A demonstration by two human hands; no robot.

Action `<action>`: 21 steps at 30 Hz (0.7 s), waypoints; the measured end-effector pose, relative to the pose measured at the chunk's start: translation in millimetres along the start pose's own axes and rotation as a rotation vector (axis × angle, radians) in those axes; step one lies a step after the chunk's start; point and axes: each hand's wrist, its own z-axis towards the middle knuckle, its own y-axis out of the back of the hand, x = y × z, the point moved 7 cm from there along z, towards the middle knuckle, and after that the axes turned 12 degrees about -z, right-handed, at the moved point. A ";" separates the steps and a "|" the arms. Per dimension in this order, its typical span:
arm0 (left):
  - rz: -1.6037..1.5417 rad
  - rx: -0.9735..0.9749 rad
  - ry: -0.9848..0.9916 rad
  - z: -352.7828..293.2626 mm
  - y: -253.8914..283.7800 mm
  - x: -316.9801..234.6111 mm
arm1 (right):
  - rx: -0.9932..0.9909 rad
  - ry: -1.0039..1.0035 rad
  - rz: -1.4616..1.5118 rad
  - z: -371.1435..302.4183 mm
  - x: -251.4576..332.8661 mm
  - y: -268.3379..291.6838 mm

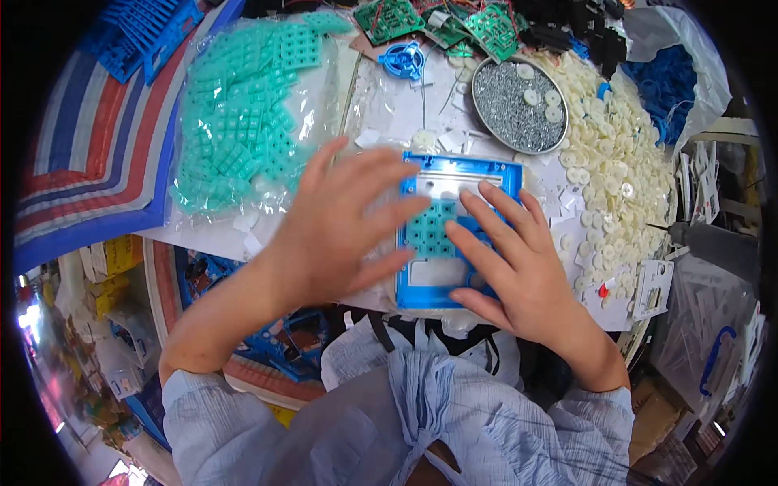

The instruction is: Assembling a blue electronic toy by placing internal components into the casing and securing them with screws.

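A blue plastic casing [423, 298] lies in front of me on the white work surface. In its middle sits a teal rubber keypad [427, 230]. Over the casing's right side my right hand [523, 267] is spread, its index fingertip at the keypad's right edge and its thumb near the lower rim. My left hand [336, 215], slightly blurred, hangs at the casing's left edge with fingers apart and nothing in them. Whether its fingertips touch the casing I cannot tell.
At the left lies a clear bag of teal keypads [243, 121]. A round metal dish of small screws [519, 105] stands behind the casing, beside a heap of cream plastic discs [620, 170]. Green circuit boards [389, 20] lie at the back. A bag of blue parts [664, 81] is far right.
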 end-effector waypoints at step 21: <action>-0.194 -0.438 0.513 133.2 214.4 75.8 | -0.261 0.022 0.319 15.4 -17.4 45.1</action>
